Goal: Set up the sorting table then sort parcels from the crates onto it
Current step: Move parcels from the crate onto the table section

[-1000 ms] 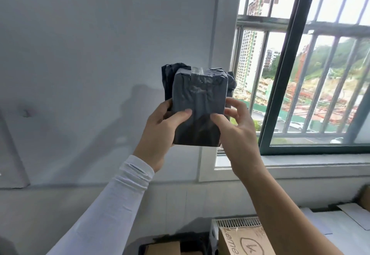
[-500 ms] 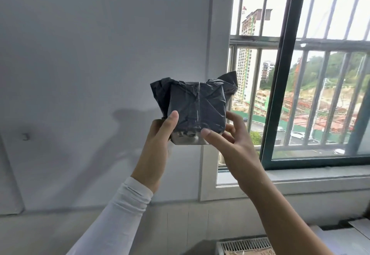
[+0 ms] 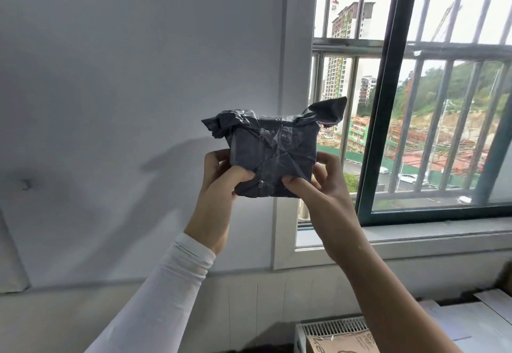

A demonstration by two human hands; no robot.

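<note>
A dark grey plastic-wrapped parcel, taped over and with crumpled flaps at its top corners, is held up at chest height in front of the wall and window. My left hand grips its lower left edge, thumb on the front face. My right hand grips the lower right corner, fingers curled round the back. The parcel's folded, taped side faces me.
A white crate holding a brown cardboard parcel shows at the bottom edge. Flat white surfaces lie at the lower right. A barred window fills the right; a plain grey wall fills the left.
Both hands have turned the parcel over, from its smooth face to the folded, taped side. My view has tilted up a little, so the crate sits lower in frame.
</note>
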